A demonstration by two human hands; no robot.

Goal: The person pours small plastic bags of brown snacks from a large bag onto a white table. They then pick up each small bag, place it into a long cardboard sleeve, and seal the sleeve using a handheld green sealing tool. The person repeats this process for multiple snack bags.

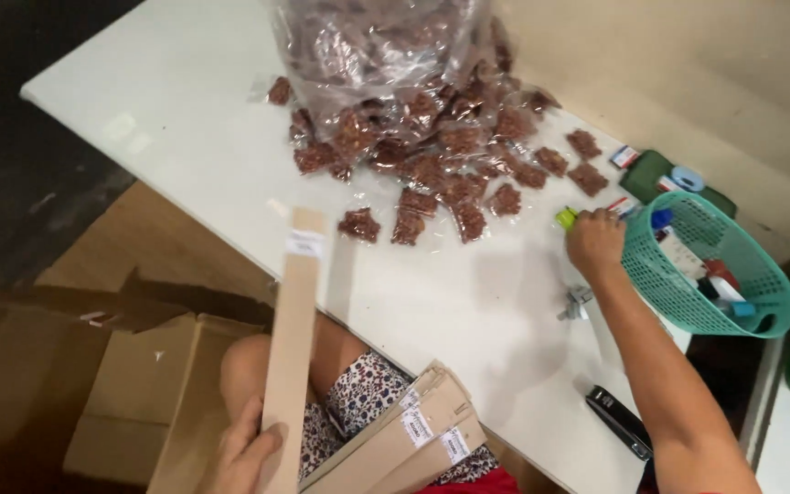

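Observation:
My left hand [241, 456] grips the lower end of a long flat folded cardboard piece [293, 329] with a white label, held upright over my lap. My right hand [594, 242] is closed on a yellow-green marker-like object [566, 218] on the white table [194, 119], right beside the teal plastic basket [688, 311]. A stack of several more flat cardboard pieces [409, 439] with white labels lies across my knees.
A heap of small clear packets of brown snack [441, 160] spills from a big clear bag [377, 46] at the table's far side. The basket holds pens and small items. A black stapler [619, 421], a metal clip [576, 304] and open cardboard boxes [130, 384] lie nearby.

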